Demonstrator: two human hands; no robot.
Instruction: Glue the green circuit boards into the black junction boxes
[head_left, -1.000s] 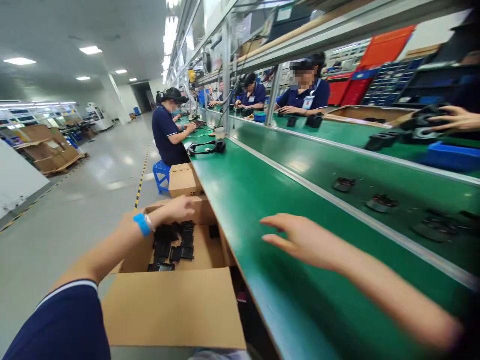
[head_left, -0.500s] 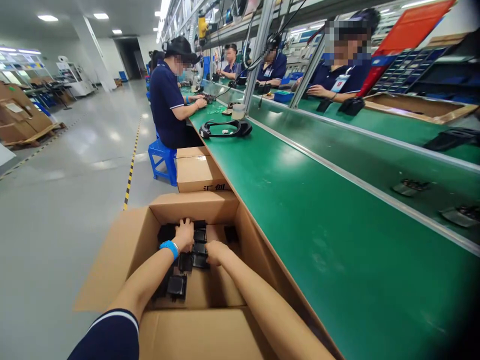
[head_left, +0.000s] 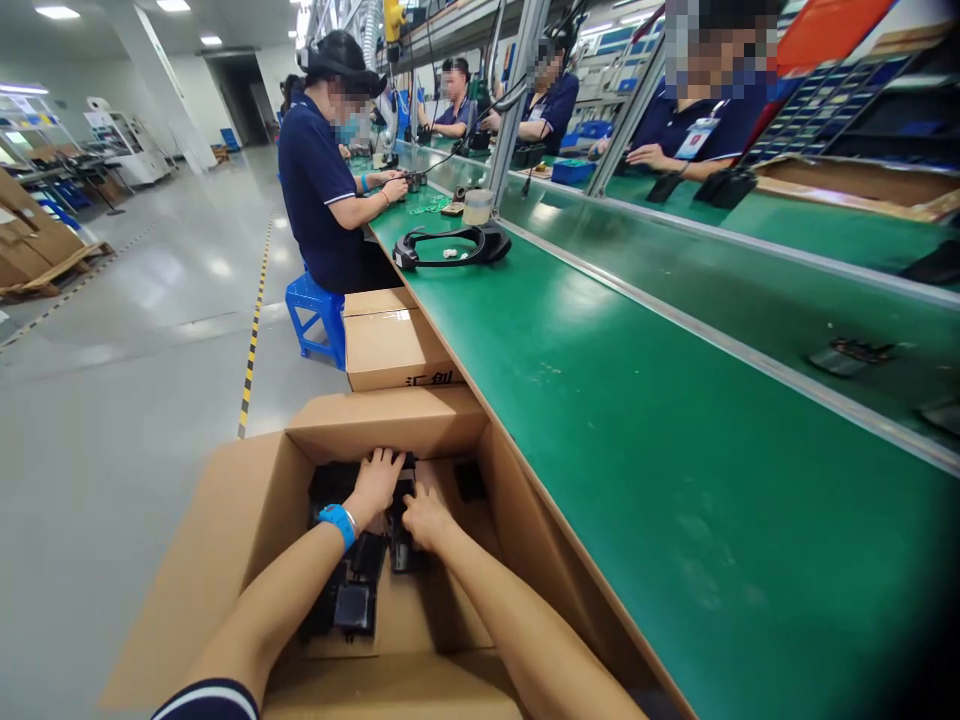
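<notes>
Both of my arms reach into an open cardboard box (head_left: 292,500) that holds several black plastic parts. My left hand (head_left: 377,485), with a blue wristband (head_left: 339,522) above it, curls over the far end of a row of these parts, hiding its fingertips. On the row's right side, my right hand (head_left: 427,515) grips a black plastic part (head_left: 403,550) with bent fingers. Nearer to me lies a squarish black part (head_left: 352,606) that neither hand touches. One more dark piece (head_left: 470,480) rests by the box's right wall.
A long green workbench (head_left: 600,400) runs along the box's right side, with a black headband device (head_left: 452,247) on it. Behind the box stands a second carton (head_left: 397,340), near a blue stool (head_left: 315,315). A co-worker (head_left: 319,190) sits there; others work across the bench.
Both hands have stayed at the row of black parts. My left hand has shifted slightly right over it, and the right hand's fingers now point farther forward. The view has tilted a little.
</notes>
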